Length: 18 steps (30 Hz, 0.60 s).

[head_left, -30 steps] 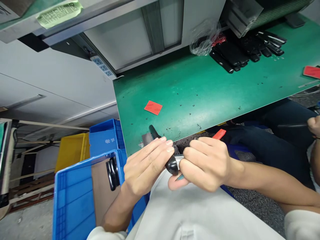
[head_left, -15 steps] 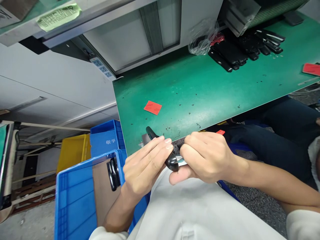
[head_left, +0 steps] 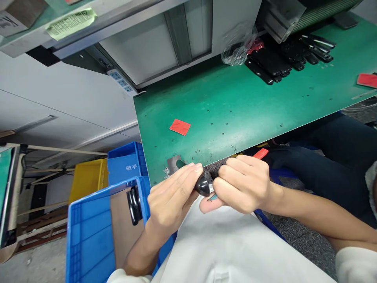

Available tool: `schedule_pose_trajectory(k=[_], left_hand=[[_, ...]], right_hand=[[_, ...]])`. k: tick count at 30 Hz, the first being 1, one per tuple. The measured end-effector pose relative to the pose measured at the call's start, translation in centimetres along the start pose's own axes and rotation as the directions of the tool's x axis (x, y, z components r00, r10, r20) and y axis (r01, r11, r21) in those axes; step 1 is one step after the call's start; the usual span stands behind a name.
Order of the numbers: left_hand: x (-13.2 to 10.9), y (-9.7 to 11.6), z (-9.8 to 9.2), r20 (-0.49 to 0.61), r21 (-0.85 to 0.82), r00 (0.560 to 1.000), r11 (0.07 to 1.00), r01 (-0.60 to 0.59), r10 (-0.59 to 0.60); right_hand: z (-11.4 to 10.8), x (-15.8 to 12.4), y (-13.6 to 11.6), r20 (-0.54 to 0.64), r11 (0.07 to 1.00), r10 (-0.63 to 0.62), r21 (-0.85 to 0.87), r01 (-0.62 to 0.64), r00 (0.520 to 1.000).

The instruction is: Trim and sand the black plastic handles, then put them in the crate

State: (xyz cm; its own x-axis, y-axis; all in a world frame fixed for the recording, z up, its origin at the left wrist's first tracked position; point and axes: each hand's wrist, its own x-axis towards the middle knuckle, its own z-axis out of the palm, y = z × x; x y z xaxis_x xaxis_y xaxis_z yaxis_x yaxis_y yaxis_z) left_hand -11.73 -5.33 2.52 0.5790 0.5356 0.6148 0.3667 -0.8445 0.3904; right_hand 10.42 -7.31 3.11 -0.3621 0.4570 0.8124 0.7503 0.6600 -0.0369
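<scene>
My left hand (head_left: pixel 172 196) grips a glossy black plastic part (head_left: pixel 202 185) just below the near edge of the green table (head_left: pixel 235 110); only its rounded end shows past my fingers. My right hand (head_left: pixel 243 188) is closed round a red-handled tool (head_left: pixel 260 153), whose metal tip (head_left: pixel 212 196) rests against the black part. Both hands meet over my white shirt.
A red square sticker (head_left: pixel 180 127) lies on the table. Several black parts (head_left: pixel 282 59) and a clear plastic bag (head_left: pixel 237 45) sit at the far side, another red piece (head_left: pixel 367 80) at right. Blue crates (head_left: pixel 88 232) and a yellow one (head_left: pixel 86 179) stand to my left.
The black part has slid further into my left hand, so less of its far end shows. The red tool handle has risen back into view above my right hand.
</scene>
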Motion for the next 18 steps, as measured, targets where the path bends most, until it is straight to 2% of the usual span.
schedule_pose_trajectory(k=[3, 7, 13, 18], left_hand=[[-0.1, 0.3, 0.0, 0.044, -0.016, 0.996, 0.996, 0.083, -0.082], [-0.1, 0.6, -0.1, 0.121, -0.159, 0.982, 0.973, 0.167, -0.148], [0.1, 0.9, -0.5, 0.175, -0.184, 0.975, 0.968, 0.168, -0.136], [0.5, 1.3, -0.7, 0.174, -0.156, 0.976, 0.975, 0.161, -0.134]], right_hand=[[-0.1, 0.0, 0.1, -0.014, 0.994, 0.080, 0.075, -0.079, 0.997], [-0.4, 0.0, 0.1, 0.093, 0.969, 0.187, 0.148, -0.199, 0.978], [-1.1, 0.1, 0.3, 0.204, 0.977, 0.159, 0.107, -0.183, 0.966], [-1.3, 0.3, 0.2, 0.212, 0.982, 0.156, 0.072, -0.174, 0.965]])
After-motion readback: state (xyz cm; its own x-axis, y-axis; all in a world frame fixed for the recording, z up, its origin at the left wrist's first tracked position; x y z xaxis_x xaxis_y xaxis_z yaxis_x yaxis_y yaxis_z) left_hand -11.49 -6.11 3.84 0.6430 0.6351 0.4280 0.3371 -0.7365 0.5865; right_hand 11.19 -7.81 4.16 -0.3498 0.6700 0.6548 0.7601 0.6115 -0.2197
